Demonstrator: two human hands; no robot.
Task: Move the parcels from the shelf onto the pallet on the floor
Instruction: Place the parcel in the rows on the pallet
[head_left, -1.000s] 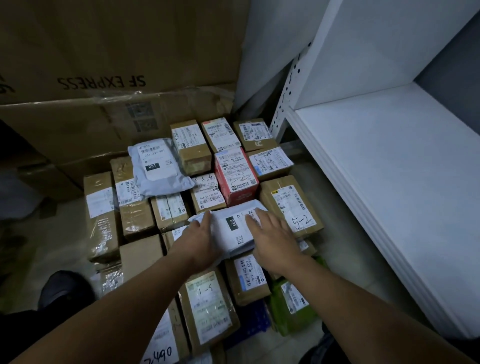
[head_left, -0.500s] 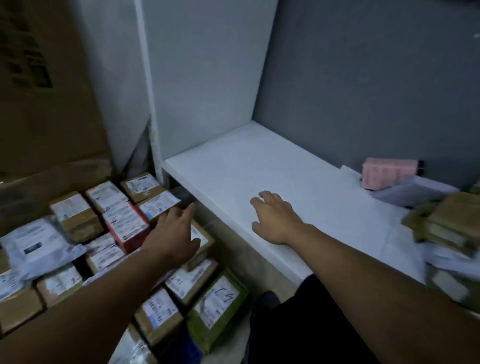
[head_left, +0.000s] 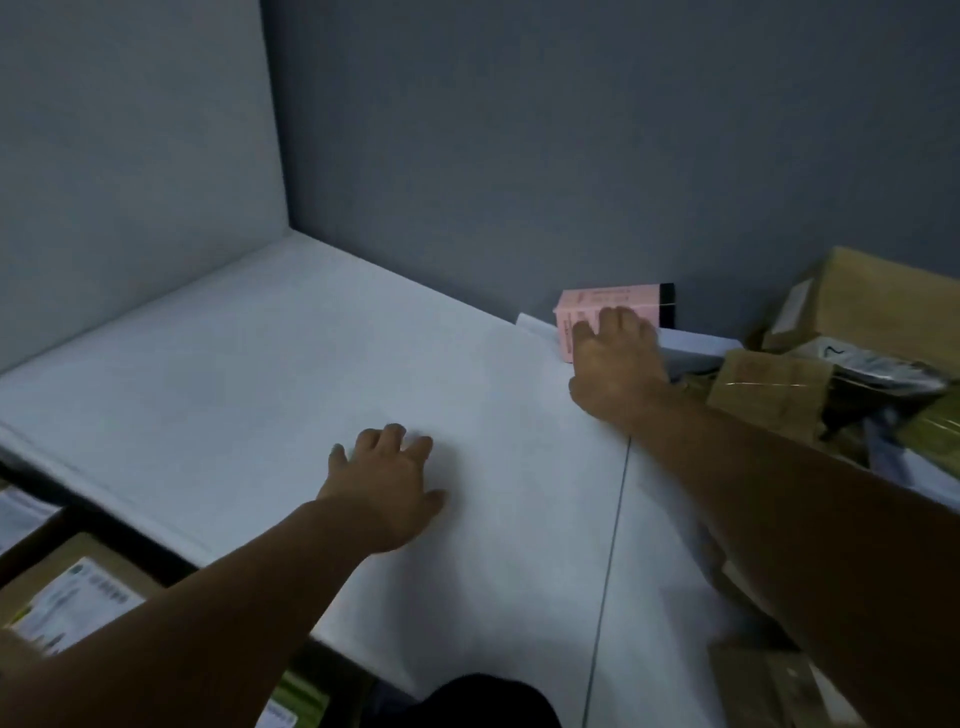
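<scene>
right hand (head_left: 615, 364) reached pink box (head_left: 608, 306) | left hand (head_left: 389, 483) now over shelf (head_left: 234, 374)

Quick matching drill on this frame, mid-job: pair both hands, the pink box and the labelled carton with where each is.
Things: 1 left hand; 2 right hand; 3 pink box; 4 labelled carton.
Places: A against the back wall; B below the shelf, lower left; C over the bare shelf; D at the pink box.
Pairs: 1-C; 2-D; 3-A; 4-B.

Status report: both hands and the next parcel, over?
Left hand open above white shelf. Right hand touching pink box, grip unclear. Brown parcels piled close on its right.
</scene>
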